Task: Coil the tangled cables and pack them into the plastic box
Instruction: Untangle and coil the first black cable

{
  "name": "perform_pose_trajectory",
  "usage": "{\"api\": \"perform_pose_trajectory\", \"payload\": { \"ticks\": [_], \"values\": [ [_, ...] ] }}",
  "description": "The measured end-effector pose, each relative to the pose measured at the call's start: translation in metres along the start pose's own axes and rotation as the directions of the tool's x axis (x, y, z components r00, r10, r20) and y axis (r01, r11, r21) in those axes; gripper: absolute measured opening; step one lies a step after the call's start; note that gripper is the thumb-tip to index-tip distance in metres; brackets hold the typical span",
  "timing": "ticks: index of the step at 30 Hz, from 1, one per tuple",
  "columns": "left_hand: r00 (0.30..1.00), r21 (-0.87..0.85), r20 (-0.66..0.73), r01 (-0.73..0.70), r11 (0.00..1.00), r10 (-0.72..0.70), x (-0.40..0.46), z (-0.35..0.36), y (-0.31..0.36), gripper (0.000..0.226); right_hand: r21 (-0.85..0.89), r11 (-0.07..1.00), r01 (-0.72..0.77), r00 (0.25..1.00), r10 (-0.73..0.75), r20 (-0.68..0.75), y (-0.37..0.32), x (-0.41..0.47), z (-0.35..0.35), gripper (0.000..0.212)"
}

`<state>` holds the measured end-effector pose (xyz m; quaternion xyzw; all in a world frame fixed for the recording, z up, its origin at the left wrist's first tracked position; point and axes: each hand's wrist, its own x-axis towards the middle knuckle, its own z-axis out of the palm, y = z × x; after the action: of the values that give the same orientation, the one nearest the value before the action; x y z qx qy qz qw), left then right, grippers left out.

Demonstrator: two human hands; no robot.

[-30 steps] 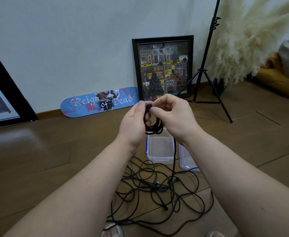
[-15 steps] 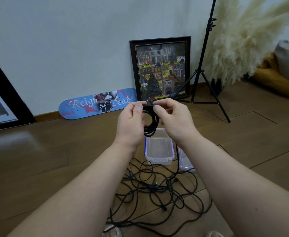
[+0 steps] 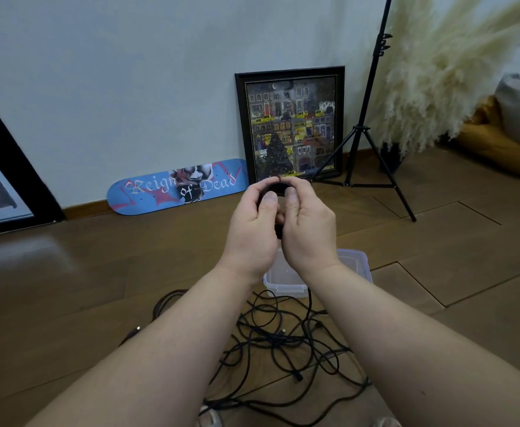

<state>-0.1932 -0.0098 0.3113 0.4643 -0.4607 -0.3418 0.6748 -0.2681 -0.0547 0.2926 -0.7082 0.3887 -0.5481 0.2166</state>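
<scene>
Black cable coil (image 3: 278, 188), judged light, limp and springy, is pinched closed-fingered by left hand (image 3: 252, 232) and right hand (image 3: 308, 229); best gripped across bundled loops.

My forearms are bare to the frame's edge, no sleeves; my left grip (image 3: 252, 232) and right grip (image 3: 309, 232) wear no rings or gloves.

The brown wood floor (image 3: 67, 288) holds a messy pile of black cables (image 3: 283, 343). Just behind the cables sits a clear plastic box (image 3: 286, 286), its lid (image 3: 355, 263) beside it. Farther behind the cables stand a blue skateboard (image 3: 175, 188), a framed picture (image 3: 292, 127) and a black tripod (image 3: 369, 134).
</scene>
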Motion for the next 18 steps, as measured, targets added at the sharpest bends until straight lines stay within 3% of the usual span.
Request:
{"api": "perform_pose_trajectory", "payload": {
  "ticks": [6,12,15,18],
  "values": [
    [0.992,0.195,-0.091,-0.071,0.978,0.091,0.008,-0.013,-0.005,0.024,-0.02,0.999,0.047,0.981,-0.042,0.19,0.003,0.001,-0.009,0.043],
    [0.997,0.214,-0.047,-0.052,0.976,0.064,0.01,-0.017,0.0,0.02,-0.096,0.977,0.189,0.843,-0.112,0.526,0.0,0.006,-0.031,0.089],
    [0.999,0.162,-0.039,-0.015,0.987,0.021,0.009,-0.019,0.003,0.016,-0.131,0.965,0.229,0.828,-0.122,0.548,0.0,0.009,-0.037,0.103],
    [0.999,0.076,-0.049,-0.001,0.997,0.005,0.007,-0.017,0.005,0.014,-0.119,0.968,0.22,0.859,-0.134,0.494,-0.001,0.009,-0.035,0.103]
  ]
}}
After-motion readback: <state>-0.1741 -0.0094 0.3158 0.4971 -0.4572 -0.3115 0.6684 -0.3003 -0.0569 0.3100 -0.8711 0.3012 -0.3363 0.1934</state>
